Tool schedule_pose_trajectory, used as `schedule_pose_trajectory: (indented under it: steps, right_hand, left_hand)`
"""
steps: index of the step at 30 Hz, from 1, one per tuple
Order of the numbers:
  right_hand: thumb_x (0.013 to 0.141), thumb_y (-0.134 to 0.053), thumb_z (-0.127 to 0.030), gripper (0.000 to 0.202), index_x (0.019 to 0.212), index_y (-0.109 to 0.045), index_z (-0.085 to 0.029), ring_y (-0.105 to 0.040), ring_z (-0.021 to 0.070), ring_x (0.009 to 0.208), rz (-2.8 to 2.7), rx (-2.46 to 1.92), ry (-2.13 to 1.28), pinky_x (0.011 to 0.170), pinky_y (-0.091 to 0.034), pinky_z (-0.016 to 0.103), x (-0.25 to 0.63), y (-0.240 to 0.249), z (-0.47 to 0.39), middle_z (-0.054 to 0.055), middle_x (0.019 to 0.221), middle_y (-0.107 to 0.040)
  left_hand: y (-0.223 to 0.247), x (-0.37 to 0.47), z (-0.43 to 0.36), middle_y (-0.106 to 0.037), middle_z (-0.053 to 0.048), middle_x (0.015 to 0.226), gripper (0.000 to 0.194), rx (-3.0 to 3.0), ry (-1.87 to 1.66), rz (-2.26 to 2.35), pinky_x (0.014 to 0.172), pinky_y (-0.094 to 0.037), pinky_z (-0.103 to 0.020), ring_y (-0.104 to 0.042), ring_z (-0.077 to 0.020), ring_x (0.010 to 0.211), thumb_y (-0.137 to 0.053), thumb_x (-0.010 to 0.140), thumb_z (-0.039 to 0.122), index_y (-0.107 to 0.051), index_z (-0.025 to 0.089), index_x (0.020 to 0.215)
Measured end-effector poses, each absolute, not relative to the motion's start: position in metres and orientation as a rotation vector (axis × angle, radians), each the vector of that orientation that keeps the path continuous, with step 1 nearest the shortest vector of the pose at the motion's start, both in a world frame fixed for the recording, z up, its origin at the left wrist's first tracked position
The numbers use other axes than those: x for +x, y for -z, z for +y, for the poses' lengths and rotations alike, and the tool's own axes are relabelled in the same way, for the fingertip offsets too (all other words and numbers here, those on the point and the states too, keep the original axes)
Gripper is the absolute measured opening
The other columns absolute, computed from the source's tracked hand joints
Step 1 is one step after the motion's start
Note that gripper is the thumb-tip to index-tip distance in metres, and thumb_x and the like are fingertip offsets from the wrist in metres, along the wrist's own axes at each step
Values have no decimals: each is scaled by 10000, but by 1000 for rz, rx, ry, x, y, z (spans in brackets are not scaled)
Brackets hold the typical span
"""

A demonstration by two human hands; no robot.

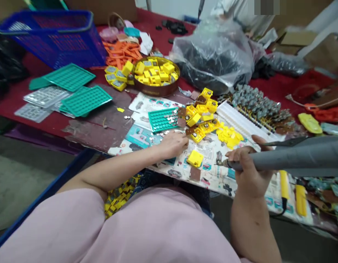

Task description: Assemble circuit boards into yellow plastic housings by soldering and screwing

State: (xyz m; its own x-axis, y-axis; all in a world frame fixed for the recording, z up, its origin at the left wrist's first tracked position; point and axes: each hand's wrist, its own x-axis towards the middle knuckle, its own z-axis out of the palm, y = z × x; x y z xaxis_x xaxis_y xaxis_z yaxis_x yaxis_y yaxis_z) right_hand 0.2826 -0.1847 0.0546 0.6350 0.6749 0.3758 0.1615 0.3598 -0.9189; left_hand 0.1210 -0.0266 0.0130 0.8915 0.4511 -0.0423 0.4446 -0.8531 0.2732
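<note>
My right hand (249,164) is wrapped round a grey power screwdriver (292,157), its bit pointing left over the printed sheet. My left hand (173,145) rests near the sheet's middle with its fingers curled down; what they pinch is hidden. Between the hands lies a small yellow plastic case (195,158), apart from both. A brown square piece (194,174) is just below it. Beyond my left fingers are a green grid tray (162,120) with small silvery discs and a cluster of opened yellow cases (201,113). Flat yellow pieces (229,135) are heaped to their right.
A round tin (156,89) of yellow cases stands behind, beside orange parts (122,54) and a blue basket (59,40). Green trays (86,100) lie left. At right are wired grey components (259,104) and a yellow-handled tool (284,186) with a cord. A plastic bag (212,54) sits at the back.
</note>
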Motion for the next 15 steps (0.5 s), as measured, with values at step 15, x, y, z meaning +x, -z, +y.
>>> schedule_pose_trajectory:
  steps: [15]
  right_hand:
    - [818, -728, -319, 322, 1130, -648, -321, -474, 104, 399, -791, -1047, -469, 431, -485, 252, 257, -68, -176, -104, 509, -506]
  left_hand:
    - [-10, 101, -74, -730, -59, 942, 171, 2659, -449, 405, 761, -505, -283, -664, -185, 906, -481, 974, 220, -643, 172, 953]
